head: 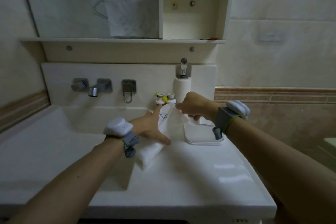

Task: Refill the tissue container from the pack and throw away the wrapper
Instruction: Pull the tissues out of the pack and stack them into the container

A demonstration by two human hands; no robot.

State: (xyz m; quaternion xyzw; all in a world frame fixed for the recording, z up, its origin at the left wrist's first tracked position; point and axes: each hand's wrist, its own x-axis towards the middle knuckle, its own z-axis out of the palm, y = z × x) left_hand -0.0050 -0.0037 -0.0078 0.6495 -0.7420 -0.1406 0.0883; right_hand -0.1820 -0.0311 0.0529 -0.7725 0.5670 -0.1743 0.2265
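Observation:
A white tissue pack (151,152) in a printed wrapper lies tilted on the counter to the right of the sink. My left hand (151,125) lies flat on the pack with its fingers spread, pinning it down. My right hand (192,105) is closed on a bunch of white tissues (177,123) drawn up out of the pack's far end. The white tissue container (200,132) stands just right of the pack, below my right hand, with a tissue sticking out of its top.
The sink basin (54,142) is on the left, with wall taps (94,87) above it. Two small bottles (165,98) and a paper roll (181,87) stand against the backsplash. A shelf and an open cabinet hang above. The counter's front edge (181,209) is near me.

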